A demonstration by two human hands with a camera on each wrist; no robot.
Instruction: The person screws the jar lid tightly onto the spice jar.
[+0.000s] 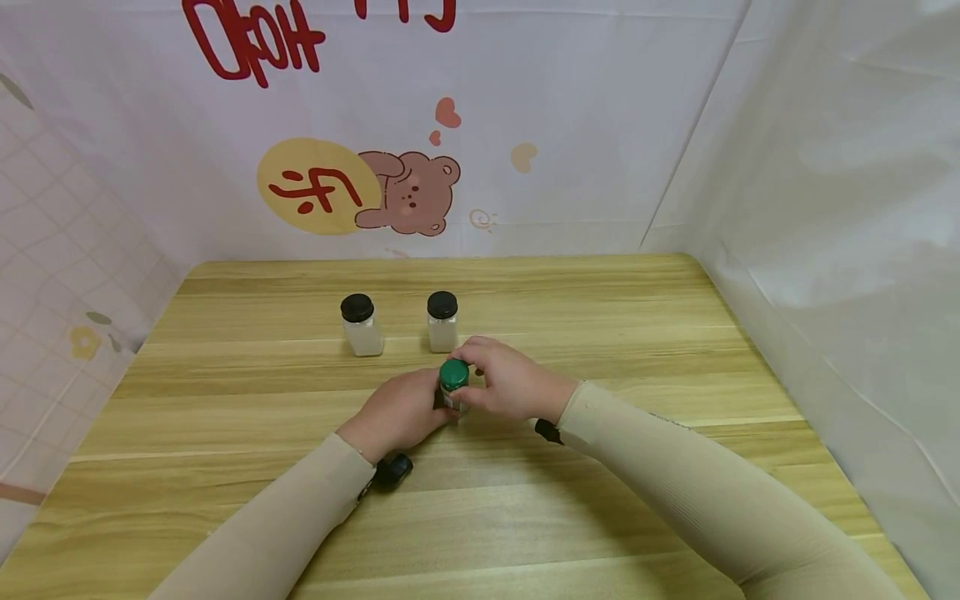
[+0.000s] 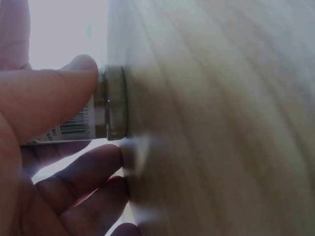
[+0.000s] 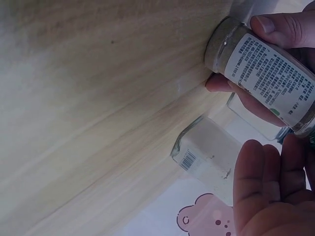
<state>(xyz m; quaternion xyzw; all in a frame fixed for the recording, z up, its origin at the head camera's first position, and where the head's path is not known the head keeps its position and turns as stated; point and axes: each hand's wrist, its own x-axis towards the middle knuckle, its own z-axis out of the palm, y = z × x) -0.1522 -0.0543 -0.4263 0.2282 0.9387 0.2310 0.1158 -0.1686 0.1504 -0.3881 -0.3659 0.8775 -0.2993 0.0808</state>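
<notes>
A glass spice jar (image 3: pixel 270 78) with a printed label and a green cap (image 1: pixel 454 374) stands upright at the middle of the table. My left hand (image 1: pixel 401 408) grips the jar's body from the left; the left wrist view has its thumb across the glass just above the base. From the right, my right hand (image 1: pixel 517 379) holds the green cap between thumb and fingers. The jar's base is right at the tabletop in both wrist views. Most of its body is hidden by fingers in the head view.
Behind the hands stand two clear jars with black lids and pale contents, a left jar (image 1: pixel 363 329) and a right jar (image 1: pixel 442 323), the latter close to my right fingers. A white curtain (image 1: pixel 585 125) with printed figures rises along the back edge of the wooden table (image 1: pixel 600 308).
</notes>
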